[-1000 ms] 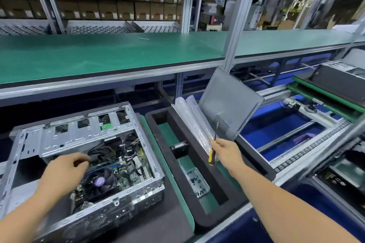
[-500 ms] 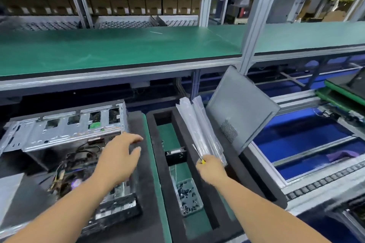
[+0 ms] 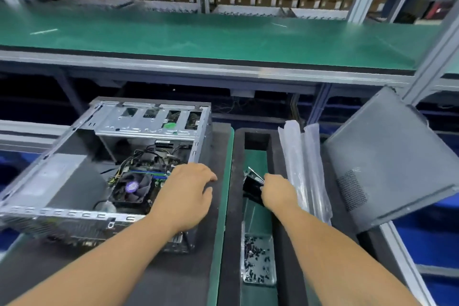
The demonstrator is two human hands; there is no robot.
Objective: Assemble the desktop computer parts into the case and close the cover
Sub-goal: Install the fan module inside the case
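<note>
The right hand (image 3: pixel 278 190) no longer holds the yellow-handled screwdriver that it held a second ago; I do not see that tool now. Instead its fingers pinch a small black part with a metal bracket (image 3: pixel 252 187) and lift it a little above the foam tray (image 3: pixel 233 206) — I think it is an expansion card, but the blur does not let me be sure. The left hand (image 3: pixel 188 194) has come out from the inside of the case (image 3: pixel 104 156) and now rests on the case's right wall, at about three o'clock of the chassis, with loose, almost straight fingers that grip nothing.

For the task this means, in my judgement, that the screwing step is paused and a new part is about to go into the case. The cover (image 3: pixel 387 164) stands tilted at the right end of the tray, not yet mounted, so closing is still far.

About room: the case lies open on its side, and the fan (image 3: pixel 131 187) and the cables (image 3: pixel 149 156) fill the middle. The drive cage (image 3: pixel 154 119) overhangs at twelve o'clock. The card must pass over the raised right wall, where the left hand rests. At four o'clock of the right hand lies the clear box of screws (image 3: pixel 258 258), and just beside the hand at three o'clock lean the plastic bags (image 3: pixel 305 169) — easy to brush.
</note>
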